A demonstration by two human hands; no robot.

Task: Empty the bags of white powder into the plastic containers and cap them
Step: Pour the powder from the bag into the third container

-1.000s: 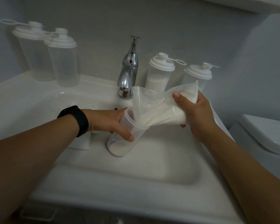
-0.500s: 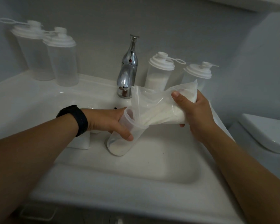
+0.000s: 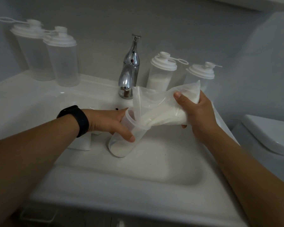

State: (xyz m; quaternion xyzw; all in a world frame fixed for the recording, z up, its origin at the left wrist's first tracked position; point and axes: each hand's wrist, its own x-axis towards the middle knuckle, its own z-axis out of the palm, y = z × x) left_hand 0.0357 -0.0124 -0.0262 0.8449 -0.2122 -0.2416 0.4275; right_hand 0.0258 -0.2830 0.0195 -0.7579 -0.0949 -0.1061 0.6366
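My left hand [image 3: 110, 123] grips an uncapped clear plastic container [image 3: 121, 145], tilted over the sink basin, with white powder lying in its bottom. My right hand [image 3: 197, 112] grips a clear plastic bag of white powder [image 3: 159, 110], whose open end sits in the container's mouth. Behind the bag stand two capped containers: one [image 3: 161, 72] partly filled with powder, and one [image 3: 201, 74] partly hidden by the bag. Two capped empty containers [image 3: 62, 59] stand at the back left of the counter.
A chrome faucet [image 3: 129, 71] rises behind the white sink [image 3: 138, 174]. A white object [image 3: 82, 143] sits under my left wrist at the basin's left edge. A toilet [image 3: 269, 136] is at the right. The wall is close behind.
Nothing much differs: both hands keep the same grips and the bag stays in the container's mouth; the view has shifted very slightly.
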